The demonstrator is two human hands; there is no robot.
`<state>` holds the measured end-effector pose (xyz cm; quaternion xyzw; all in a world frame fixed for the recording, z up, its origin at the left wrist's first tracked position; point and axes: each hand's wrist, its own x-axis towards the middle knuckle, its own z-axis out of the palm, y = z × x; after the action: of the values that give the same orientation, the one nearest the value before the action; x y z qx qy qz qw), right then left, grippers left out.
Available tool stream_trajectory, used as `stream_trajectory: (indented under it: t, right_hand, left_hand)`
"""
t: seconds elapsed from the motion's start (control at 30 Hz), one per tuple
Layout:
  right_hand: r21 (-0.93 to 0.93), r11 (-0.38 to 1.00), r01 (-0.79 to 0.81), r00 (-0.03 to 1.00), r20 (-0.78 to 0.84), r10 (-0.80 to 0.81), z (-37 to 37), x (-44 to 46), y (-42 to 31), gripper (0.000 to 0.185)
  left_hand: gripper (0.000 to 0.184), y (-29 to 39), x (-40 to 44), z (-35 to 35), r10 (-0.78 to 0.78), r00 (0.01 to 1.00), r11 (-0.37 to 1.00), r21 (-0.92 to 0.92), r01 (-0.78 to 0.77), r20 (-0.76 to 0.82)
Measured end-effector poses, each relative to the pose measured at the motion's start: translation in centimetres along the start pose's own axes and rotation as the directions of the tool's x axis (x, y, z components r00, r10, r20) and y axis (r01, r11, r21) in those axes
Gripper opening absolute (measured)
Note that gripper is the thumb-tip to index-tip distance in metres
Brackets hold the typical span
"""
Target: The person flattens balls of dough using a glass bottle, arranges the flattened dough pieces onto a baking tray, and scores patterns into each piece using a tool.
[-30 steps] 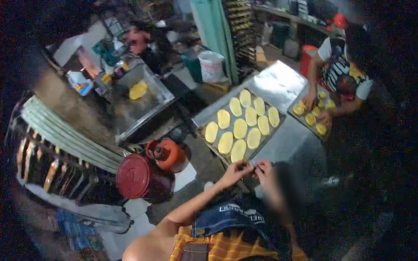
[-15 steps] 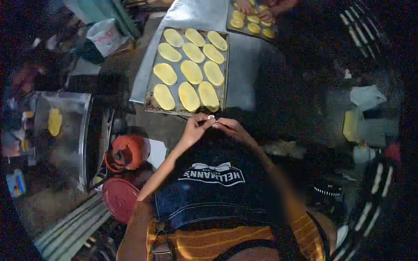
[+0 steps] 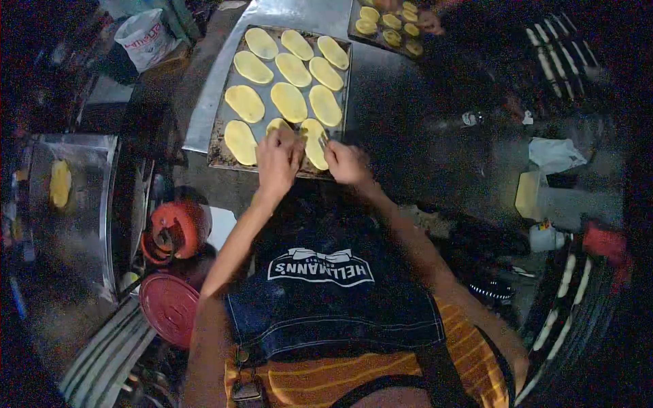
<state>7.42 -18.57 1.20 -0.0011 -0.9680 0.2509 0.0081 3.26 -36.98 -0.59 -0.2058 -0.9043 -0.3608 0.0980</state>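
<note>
A metal tray carries rows of flat yellow oval dough pieces. My left hand is over the near edge of the tray, its fingers bent together on the near middle piece and partly covering it. Beside it, my right hand is closed round a small, thin metallic tool, whose tip is over the near right dough piece. Whatever lies under my left fingers is hidden.
Beyond the tray, another person's hand is at a second tray of yellow pieces. To the left are an orange gas cylinder, a dark red lid and a metal-edged table. A white sack stands at upper left.
My hands were together in front of the tray with a small shiny thing; now they are apart and over its near dough pieces. The view has turned, bringing the tray in front of me.
</note>
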Motion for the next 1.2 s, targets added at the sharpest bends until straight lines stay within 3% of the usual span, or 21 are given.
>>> stream_trajectory:
  t: [0.03,0.2,0.57,0.7,0.8,0.9,1.03,1.1,1.13,1.2]
  right_hand:
    - [-0.197,0.98,0.012,1.0,0.017,-0.009,0.2,1.0,0.2,0.024]
    - [-0.27,0.963,0.02,1.0,0.025,-0.013,0.7,4.3,0.0,0.022]
    - [-0.312,0.949,0.048,0.999,-0.005,-0.052,2.3,6.1,0.4,0.023]
    - [-0.382,0.92,0.081,0.99,0.137,-0.031,2.2,6.0,0.5,0.022]
    - [-0.423,0.884,0.198,0.978,0.14,-0.152,1.7,3.0,0.3,0.021]
    - [-0.361,0.911,0.2,0.98,0.082,-0.183,2.4,-0.1,1.6,0.022]
    - [-0.23,0.973,-0.03,0.984,0.163,0.069,0.7,-1.2,0.5,0.024]
    - [-0.02,0.99,-0.141,0.969,0.204,0.142,0.1,0.5,0.0,0.026]
    - [-0.02,0.989,-0.143,0.969,0.202,0.144,0.6,1.5,-0.2,0.026]
    - [-0.058,0.992,-0.114,0.992,0.039,0.117,1.8,3.3,-0.7,0.029]
  left_hand:
    - [0.026,-0.2,0.8,0.4,-0.007,1.0,0.991,0.131,0.007,-0.005]
    - [0.025,-1.1,2.9,2.4,0.019,0.999,0.977,0.211,-0.013,-0.026]
    - [0.023,-3.0,3.1,3.5,0.046,0.999,0.982,0.185,-0.04,-0.028]
    - [0.022,-2.7,3.2,3.3,-0.005,1.0,0.982,0.187,0.002,0.015]
    - [0.022,-3.2,3.2,3.6,0.027,1.0,0.986,0.167,-0.025,-0.008]
    - [0.021,-3.8,3.1,3.7,0.046,0.998,0.988,0.15,-0.039,-0.039]
    - [0.021,-3.8,3.2,3.4,0.085,0.994,0.994,0.081,-0.079,-0.073]
    - [0.021,-3.2,3.2,3.0,0.096,0.993,0.99,0.113,-0.088,-0.07]
    - [0.021,-2.9,3.3,2.6,0.108,0.992,0.984,0.15,-0.097,-0.068]
    - [0.02,-2.6,3.4,2.0,0.131,0.989,0.968,0.224,-0.114,-0.065]
